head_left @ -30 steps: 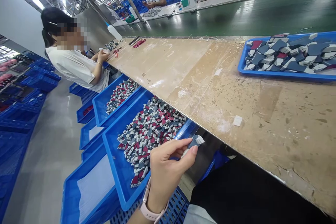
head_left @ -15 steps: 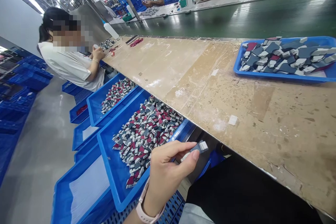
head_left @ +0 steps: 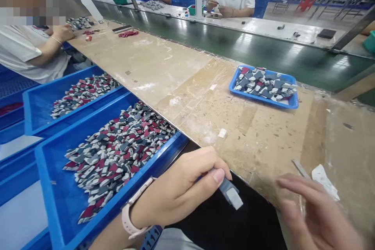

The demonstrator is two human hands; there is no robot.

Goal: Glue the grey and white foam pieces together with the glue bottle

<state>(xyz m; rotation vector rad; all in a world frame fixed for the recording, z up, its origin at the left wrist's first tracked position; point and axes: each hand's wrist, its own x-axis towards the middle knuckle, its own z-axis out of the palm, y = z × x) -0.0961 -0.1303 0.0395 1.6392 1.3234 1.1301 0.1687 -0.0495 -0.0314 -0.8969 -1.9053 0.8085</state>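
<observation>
My left hand (head_left: 187, 187), wearing a pale pink watch band, is closed on a small slate-blue and white block (head_left: 231, 193) at the table's front edge. The block's white end points down and away from the fingers. At lower right, my right hand (head_left: 319, 211) is blurred by motion, with thumb and fingers apart. Just beyond it, a thin grey strip (head_left: 300, 168) and a crumpled white scrap (head_left: 324, 180) lie on the table, partly hidden by the hand.
A blue bin (head_left: 43, 175) heaped with grey, white and red pieces stands left below the table (head_left: 187, 86). A smaller blue tray (head_left: 234, 90) of similar pieces sits on the tabletop. Beyond runs a green conveyor (head_left: 211, 43). Co-workers sit left and across, near white bottles (head_left: 198, 4).
The view has swung right and down. My left hand has turned the block so its white end points downward. My right hand has come into view at lower right.
</observation>
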